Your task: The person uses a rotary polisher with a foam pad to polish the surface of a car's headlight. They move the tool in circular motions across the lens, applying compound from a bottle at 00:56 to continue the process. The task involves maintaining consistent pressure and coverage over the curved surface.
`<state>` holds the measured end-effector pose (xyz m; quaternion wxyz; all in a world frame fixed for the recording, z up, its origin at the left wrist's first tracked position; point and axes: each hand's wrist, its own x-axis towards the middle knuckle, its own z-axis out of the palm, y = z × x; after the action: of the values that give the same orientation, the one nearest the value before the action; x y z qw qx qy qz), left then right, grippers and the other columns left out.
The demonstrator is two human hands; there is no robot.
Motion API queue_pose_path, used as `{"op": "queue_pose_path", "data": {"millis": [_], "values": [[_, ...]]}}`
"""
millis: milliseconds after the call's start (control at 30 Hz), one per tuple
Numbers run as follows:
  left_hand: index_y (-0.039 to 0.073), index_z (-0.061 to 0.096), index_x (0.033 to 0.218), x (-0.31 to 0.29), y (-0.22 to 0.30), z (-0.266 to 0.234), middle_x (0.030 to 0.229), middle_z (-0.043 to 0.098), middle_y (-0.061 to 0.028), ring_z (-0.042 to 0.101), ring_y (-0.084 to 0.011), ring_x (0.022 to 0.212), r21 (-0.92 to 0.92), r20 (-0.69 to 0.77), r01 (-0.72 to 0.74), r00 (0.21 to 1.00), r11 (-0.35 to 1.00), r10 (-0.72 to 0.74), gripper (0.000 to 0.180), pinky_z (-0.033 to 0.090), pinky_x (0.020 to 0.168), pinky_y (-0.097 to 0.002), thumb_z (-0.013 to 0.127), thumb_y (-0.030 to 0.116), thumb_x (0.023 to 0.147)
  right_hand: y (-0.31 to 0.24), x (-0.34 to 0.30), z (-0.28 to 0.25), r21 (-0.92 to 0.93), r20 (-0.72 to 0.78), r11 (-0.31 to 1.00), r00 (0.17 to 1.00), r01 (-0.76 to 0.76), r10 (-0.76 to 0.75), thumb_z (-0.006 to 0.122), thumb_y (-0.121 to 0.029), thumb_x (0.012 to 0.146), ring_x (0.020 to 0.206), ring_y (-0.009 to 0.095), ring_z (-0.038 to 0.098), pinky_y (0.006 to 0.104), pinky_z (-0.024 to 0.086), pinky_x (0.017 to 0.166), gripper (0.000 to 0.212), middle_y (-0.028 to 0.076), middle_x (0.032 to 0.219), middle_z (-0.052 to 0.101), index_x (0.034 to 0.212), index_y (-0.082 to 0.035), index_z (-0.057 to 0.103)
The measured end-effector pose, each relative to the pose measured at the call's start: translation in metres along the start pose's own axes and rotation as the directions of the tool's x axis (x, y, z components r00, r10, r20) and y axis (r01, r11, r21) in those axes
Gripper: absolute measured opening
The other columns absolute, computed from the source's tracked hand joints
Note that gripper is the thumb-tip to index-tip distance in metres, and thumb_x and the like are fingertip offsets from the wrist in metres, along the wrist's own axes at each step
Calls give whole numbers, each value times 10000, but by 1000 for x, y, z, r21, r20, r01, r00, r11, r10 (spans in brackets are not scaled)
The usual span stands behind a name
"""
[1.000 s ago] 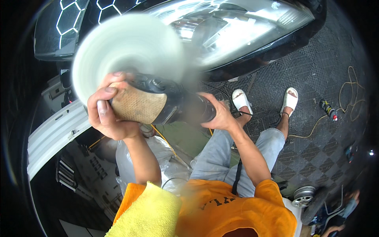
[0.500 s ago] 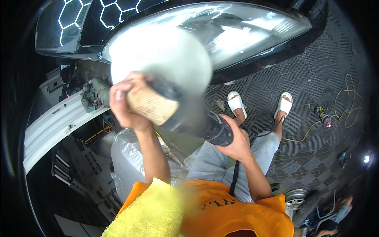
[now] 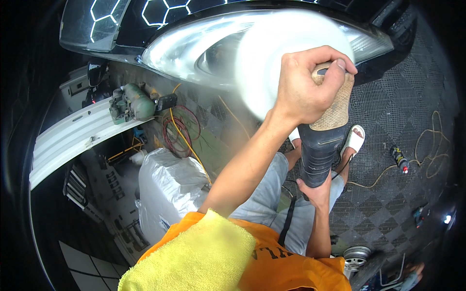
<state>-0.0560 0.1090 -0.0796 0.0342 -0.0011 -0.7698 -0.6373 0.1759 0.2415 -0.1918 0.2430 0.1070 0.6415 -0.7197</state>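
My left hand (image 3: 313,85) wraps over the tan, mesh-covered head of a polisher (image 3: 323,150). Lower down, my right hand (image 3: 318,190) grips the rear end of its black body. A large white polishing pad (image 3: 264,63), blurred, covers the right-middle part of a dark car's headlight (image 3: 194,53); the pad's contact face is hidden. The lens looks glossy on its left side, with bright reflections. A yellow towel (image 3: 194,252) hangs over my left shoulder.
A green compressor (image 3: 133,102) stands left, by a white panel (image 3: 73,138). Red and yellow hoses (image 3: 182,126) lie on the floor near a silver-covered bulky thing (image 3: 167,184). At right are a bottle (image 3: 400,160), a cord (image 3: 374,184) and a wheel rim (image 3: 357,257). Another person's arm shows lower right.
The polisher has swung from the headlight's left part to its right, and its body now stands nearly upright in the picture. Both hands have kept their hold, the left arm stretching across.
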Motion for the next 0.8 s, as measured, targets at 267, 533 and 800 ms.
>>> {"op": "queue_pose_path", "data": {"millis": [267,533,800], "values": [[-57,630,943,-36,28,-106,942,661,-291,653,-312,828,49,-62,-117,991,992,120,261,542,780,-405,456,137,931,-34,12,39,7,184,1000,983,25,-26,821,-100,650,1046,293,665,383,494,926,825,177,1142,659,1376,-32,435],[80,566,979,-102,17,-205,997,593,-187,549,-336,955,-291,-460,-208,886,934,55,248,446,873,-477,400,264,970,-88,39,51,-336,349,933,937,130,-5,784,-87,661,991,375,668,428,539,859,802,164,1026,701,1389,-183,462],[79,569,901,-165,-42,-134,952,614,-183,567,-348,914,-583,-694,-364,688,726,-212,267,448,840,-480,422,298,944,-127,39,-30,-727,401,654,902,210,157,778,-64,617,996,380,665,435,554,824,859,120,1141,682,1392,-227,445]]}}
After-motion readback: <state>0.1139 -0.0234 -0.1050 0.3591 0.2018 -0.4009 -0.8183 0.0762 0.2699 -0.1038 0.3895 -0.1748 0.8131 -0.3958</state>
